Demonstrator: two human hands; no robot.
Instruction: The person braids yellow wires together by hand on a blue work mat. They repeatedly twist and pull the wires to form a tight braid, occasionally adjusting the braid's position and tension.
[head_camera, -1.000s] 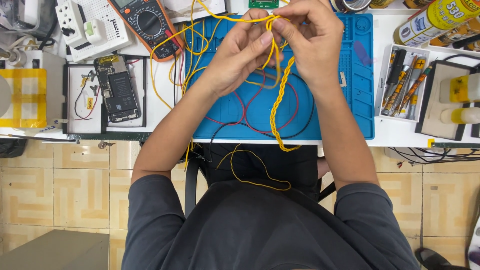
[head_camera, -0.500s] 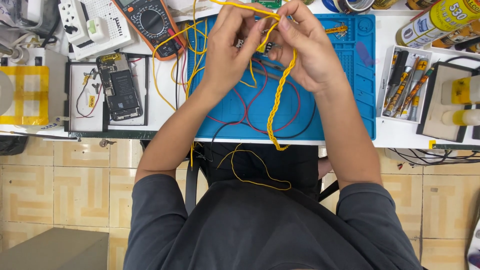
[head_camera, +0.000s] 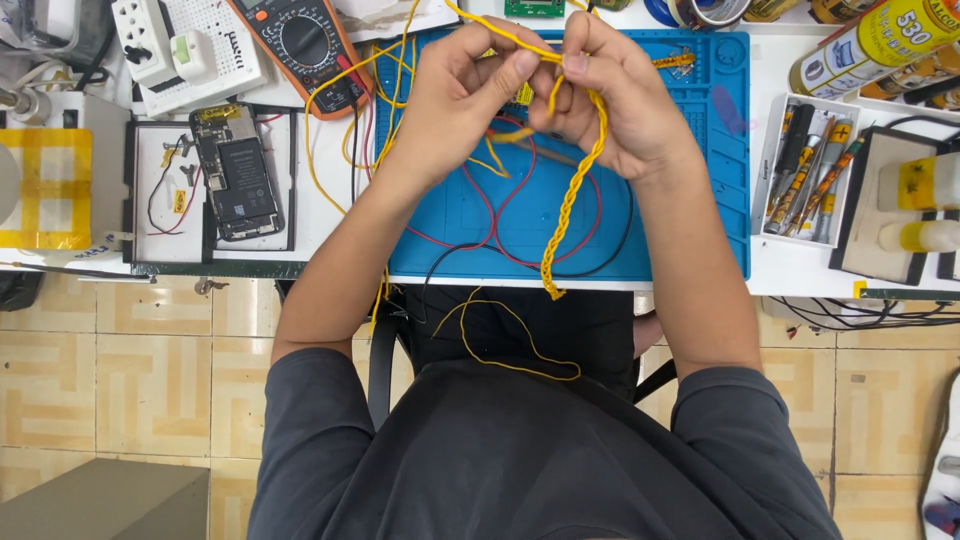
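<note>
Both hands meet above the blue silicone work mat (head_camera: 690, 200), which is ribbed and compartmented along its far edge. The left hand (head_camera: 455, 95) has its grip pinched shut on thin yellow wire strands (head_camera: 345, 75) that loop away toward ten o'clock. The right hand (head_camera: 615, 95) is clamped on the top of a braided yellow wire rope (head_camera: 570, 210), a plaited cord hanging from the fist toward six o'clock, its frayed tip just past the near edge of the mat. Red and black leads (head_camera: 500, 245) curve over the mat beneath. At ten o'clock on the white bench (head_camera: 800, 280) lies an orange-cased multimeter (head_camera: 305, 45) with a round dial; at nine o'clock, an opened phone (head_camera: 232, 172); at three o'clock, a tray of slim metal tools (head_camera: 810, 175).
</note>
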